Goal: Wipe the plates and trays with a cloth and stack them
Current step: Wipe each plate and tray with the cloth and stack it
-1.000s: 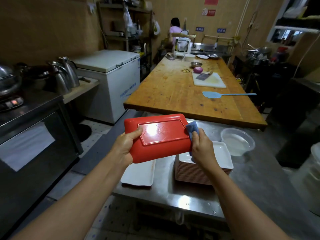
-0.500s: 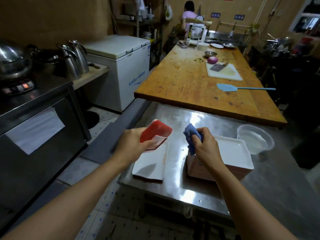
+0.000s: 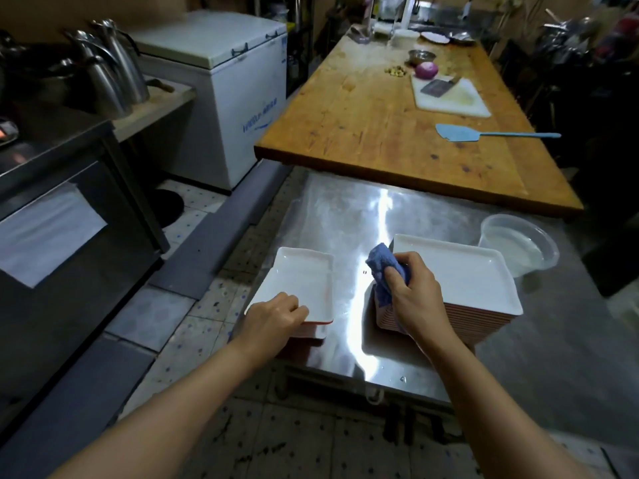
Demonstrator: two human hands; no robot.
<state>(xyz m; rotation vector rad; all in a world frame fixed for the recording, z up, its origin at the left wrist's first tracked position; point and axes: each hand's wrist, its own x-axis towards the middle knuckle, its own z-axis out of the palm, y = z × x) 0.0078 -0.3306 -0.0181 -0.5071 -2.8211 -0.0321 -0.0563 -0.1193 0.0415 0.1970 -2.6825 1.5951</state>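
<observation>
The small tray (image 3: 304,281) is sitting white side up on another one at the steel table's (image 3: 332,216) left edge, with the left hand (image 3: 273,318) gripping its near corner, fingers curled. Right hand (image 3: 413,295) is squeezing the blue cloth (image 3: 382,267) over the tall tray stack (image 3: 463,281), clear bowl (image 3: 518,247) just beside.

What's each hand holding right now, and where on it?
The right hand grips the bunched blue cloth around its middle. The left hand holds the near edge of the white tray on the left stack.
</observation>
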